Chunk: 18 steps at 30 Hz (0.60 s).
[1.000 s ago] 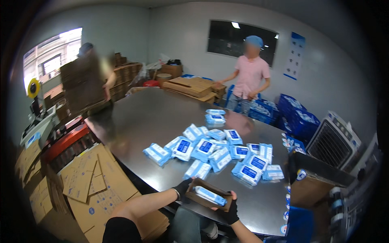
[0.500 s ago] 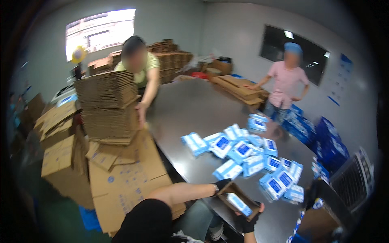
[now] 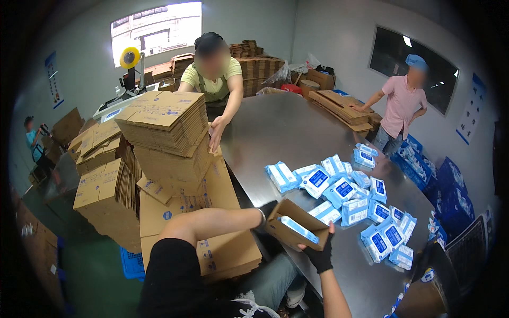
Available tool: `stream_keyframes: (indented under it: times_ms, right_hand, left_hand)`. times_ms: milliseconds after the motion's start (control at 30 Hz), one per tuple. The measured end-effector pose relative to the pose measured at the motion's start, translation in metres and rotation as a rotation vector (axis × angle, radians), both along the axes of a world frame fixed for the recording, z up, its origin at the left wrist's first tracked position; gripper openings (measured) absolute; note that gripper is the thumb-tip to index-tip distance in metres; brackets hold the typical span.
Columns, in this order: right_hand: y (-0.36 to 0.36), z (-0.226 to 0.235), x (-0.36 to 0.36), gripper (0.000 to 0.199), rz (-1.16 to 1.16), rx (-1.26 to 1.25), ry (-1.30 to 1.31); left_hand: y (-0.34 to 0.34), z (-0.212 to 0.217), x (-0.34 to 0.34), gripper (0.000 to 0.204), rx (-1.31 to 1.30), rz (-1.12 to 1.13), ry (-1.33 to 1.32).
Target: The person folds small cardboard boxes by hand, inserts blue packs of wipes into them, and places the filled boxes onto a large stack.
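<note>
Cardboard carton point(image 3: 295, 225) gripped at both ends, left hand point(image 3: 266, 210), right hand point(image 3: 320, 253); we'd level it so the blue pack point(image 3: 298, 229) slides flat.

Cardboard, glossy plastic film and brushed steel

The small open brown cardboard box point(image 3: 295, 225) is matt, rough paperboard, as are the tall stacks of flattened brown cardboard cartons point(image 3: 168, 130); the blue-and-white soft packs point(image 3: 344, 193) wear shiny plastic film; the large grey metal table point(image 3: 289, 132) gleams smooth; black knitted cloth gloves cover both hands.
</note>
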State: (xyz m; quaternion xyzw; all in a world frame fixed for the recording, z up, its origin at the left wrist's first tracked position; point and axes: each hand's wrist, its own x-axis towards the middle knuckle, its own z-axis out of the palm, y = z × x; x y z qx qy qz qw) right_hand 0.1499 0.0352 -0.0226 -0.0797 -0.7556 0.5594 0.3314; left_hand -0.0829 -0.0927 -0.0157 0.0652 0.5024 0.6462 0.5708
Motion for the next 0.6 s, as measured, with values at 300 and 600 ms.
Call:
stream_keyframes:
  times_ms: [300, 600]
  right_hand:
    - [-0.008, 0.022, -0.145, 0.07, -0.115, -0.237, -0.1]
    - [0.056, 0.005, -0.203, 0.045, -0.22, 0.288, -0.085]
  left_hand:
    - [-0.026, 0.023, -0.074, 0.043, -0.256, 0.589, 0.042]
    - [-0.019, 0.007, -0.07, 0.036, -0.208, 0.163, 0.0]
